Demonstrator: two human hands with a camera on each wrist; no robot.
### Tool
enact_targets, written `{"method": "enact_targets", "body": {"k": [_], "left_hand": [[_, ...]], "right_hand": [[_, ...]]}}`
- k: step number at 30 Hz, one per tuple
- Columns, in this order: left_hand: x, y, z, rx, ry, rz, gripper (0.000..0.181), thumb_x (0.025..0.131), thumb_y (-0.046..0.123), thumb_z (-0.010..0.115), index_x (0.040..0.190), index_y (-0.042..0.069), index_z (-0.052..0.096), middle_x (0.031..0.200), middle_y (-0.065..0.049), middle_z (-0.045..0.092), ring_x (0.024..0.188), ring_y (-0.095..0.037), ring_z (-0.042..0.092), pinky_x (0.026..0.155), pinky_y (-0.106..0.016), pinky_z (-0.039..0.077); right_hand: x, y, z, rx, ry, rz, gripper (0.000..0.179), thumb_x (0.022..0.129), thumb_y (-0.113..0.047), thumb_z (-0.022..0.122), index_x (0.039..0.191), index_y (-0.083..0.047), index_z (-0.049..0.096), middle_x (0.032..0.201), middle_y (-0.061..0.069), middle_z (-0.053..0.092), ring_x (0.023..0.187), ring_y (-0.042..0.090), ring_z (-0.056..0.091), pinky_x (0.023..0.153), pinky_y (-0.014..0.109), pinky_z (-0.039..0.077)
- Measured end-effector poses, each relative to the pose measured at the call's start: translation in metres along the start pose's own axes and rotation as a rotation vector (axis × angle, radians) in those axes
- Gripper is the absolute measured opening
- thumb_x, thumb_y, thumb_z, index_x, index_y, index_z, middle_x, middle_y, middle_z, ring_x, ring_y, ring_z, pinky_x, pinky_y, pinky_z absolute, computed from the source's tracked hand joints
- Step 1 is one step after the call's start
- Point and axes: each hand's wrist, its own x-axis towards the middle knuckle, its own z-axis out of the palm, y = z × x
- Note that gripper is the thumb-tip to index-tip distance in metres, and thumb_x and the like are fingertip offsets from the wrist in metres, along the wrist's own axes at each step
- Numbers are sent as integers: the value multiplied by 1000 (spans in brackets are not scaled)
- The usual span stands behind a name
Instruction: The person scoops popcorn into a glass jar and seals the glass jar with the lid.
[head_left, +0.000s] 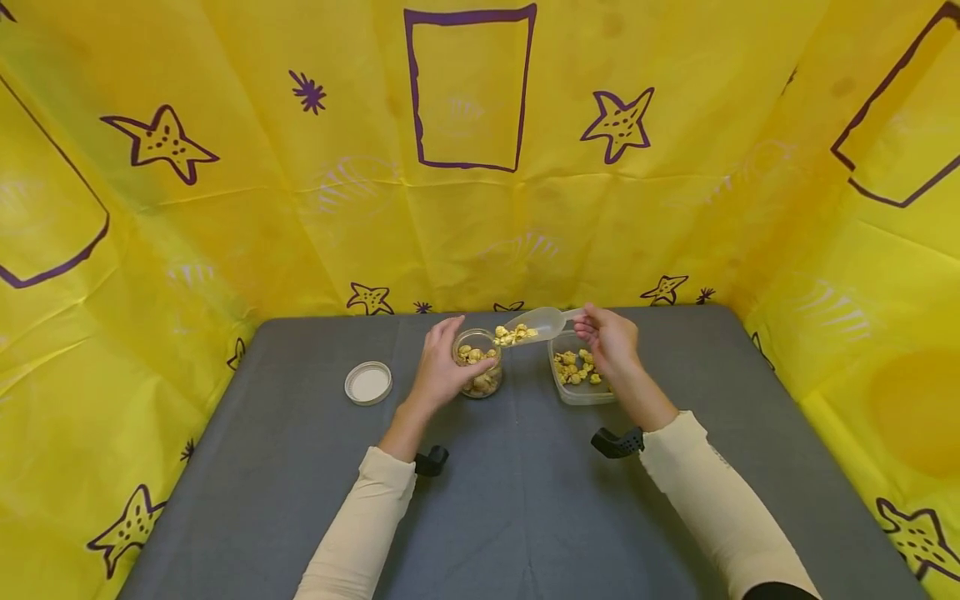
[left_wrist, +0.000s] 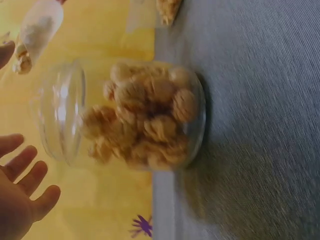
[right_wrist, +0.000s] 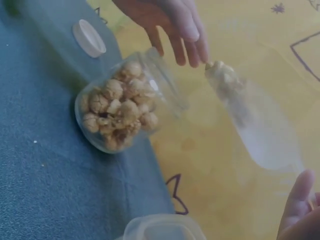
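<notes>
My right hand (head_left: 613, 343) pinches the handle of a clear plastic scoop (head_left: 550, 322). Caramel popcorn (head_left: 516, 335) lies toward the scoop's tip, which is held near the mouth of a glass jar (right_wrist: 165, 90). The jar stands upright on the table, and popcorn (left_wrist: 145, 112) fills much of it. Beside the jar's rim is my left hand (head_left: 441, 367), its fingers spread and somewhat apart from the glass in the wrist views. Below the right hand sits a clear plastic tub (head_left: 587, 399) with more popcorn, partly hidden by that hand.
A round white lid (head_left: 368, 383) lies on the grey table (head_left: 517, 500), left of the jar. Yellow cloth walls (head_left: 472, 217) with purple drawings rise behind the table and at both sides.
</notes>
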Motion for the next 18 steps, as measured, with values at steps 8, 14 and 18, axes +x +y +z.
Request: {"method": "enact_targets", "body": {"k": [8, 14, 18], "left_hand": [[0, -20, -1, 4, -96, -105, 97, 75, 47, 81, 151, 10, 33, 153, -15, 33, 141, -36, 31, 112, -58, 31], [-1, -29, 6, 21, -123, -138, 99, 73, 46, 82, 150, 6, 35, 150, -19, 37, 139, -36, 35, 113, -56, 32], [0, -33, 10, 32, -127, -151, 97, 72, 46, 83, 147, 4, 38, 146, -19, 42, 135, -35, 39, 111, -54, 35]], "right_hand": [[2, 10, 6, -47, 0, -18, 24, 97, -6, 57, 75, -5, 67, 60, 4, 67, 49, 12, 61, 54, 21, 54], [1, 15, 14, -106, 4, -67, 17, 97, -7, 57, 82, -1, 64, 60, 2, 66, 50, 11, 61, 54, 20, 54], [1, 17, 20, -154, -7, -130, 15, 97, -8, 58, 95, 8, 60, 60, 2, 66, 49, 10, 61, 53, 21, 54]]}}
